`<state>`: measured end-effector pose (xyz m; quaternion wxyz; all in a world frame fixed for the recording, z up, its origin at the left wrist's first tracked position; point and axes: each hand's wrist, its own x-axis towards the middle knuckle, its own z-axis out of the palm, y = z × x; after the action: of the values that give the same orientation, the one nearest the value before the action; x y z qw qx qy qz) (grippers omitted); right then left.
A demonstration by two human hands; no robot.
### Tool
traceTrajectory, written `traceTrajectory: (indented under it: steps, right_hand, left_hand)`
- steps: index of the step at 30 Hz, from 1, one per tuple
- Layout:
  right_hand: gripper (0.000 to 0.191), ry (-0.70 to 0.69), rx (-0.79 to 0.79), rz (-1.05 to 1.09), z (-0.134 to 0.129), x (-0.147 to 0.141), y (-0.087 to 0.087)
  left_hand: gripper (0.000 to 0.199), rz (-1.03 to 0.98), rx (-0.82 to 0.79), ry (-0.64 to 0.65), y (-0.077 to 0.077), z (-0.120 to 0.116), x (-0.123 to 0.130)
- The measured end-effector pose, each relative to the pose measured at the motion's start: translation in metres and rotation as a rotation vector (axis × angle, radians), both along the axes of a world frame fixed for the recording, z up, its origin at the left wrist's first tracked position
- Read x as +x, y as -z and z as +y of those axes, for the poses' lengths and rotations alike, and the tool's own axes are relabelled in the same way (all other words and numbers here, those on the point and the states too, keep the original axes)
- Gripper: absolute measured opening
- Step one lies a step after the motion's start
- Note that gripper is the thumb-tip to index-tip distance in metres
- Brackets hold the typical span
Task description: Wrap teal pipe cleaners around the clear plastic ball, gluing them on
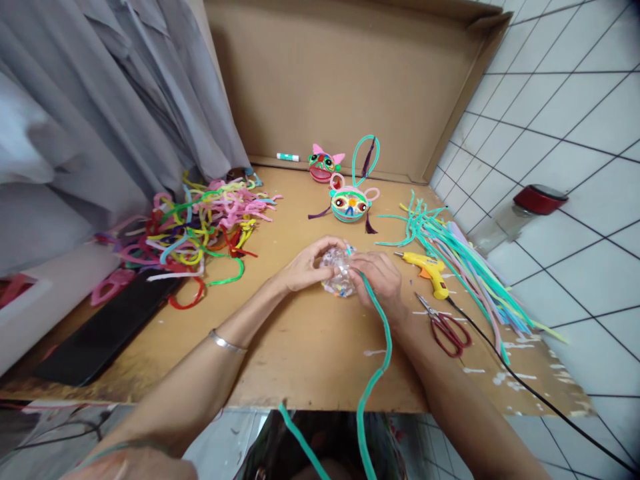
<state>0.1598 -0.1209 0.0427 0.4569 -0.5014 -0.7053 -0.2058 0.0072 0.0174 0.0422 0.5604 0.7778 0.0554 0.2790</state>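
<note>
Between my two hands, over the middle of the table, is a round clear plastic piece (336,275) with small coloured spots. My left hand (311,265) curls around its left side, thumb laid across the front. From the right, my right hand (379,275) pinches a long teal pipe cleaner (384,327) against the clear piece. The pipe cleaner hangs down past the table's front edge, and another end of teal rises near my lap. Whether it is fastened to the clear piece is hidden by my fingers.
Two decorated animal heads (350,203) stand at the back near a glue stick (288,157). Tangled pipe cleaners (200,227) heap at left beside a black slab (110,330). Rightward lie a yellow glue gun (427,268), red-handled scissors (447,330), straight pipe cleaners (470,267) and a glass jar (505,227).
</note>
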Motion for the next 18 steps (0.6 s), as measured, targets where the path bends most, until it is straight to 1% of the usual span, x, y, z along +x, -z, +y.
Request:
traceTrajectory:
  steps: [8,14,18]
  right_hand:
    - [0.013,0.013,0.036,-0.034,-0.0008,-0.0015,-0.0021]
    - [0.011,0.025,-0.008,-0.013,-0.0001,0.0001,0.0021]
    - [0.012,0.014,0.001,-0.014,0.0000,-0.0002,0.0024]
  left_hand:
    - [0.039,-0.032,0.124,-0.005,0.0026,0.0016,0.0030]
    - [0.039,-0.033,0.103,0.008,0.0054,0.0024,0.0039]
    - [0.039,-0.025,0.067,0.015,0.0042,0.0019,0.0029]
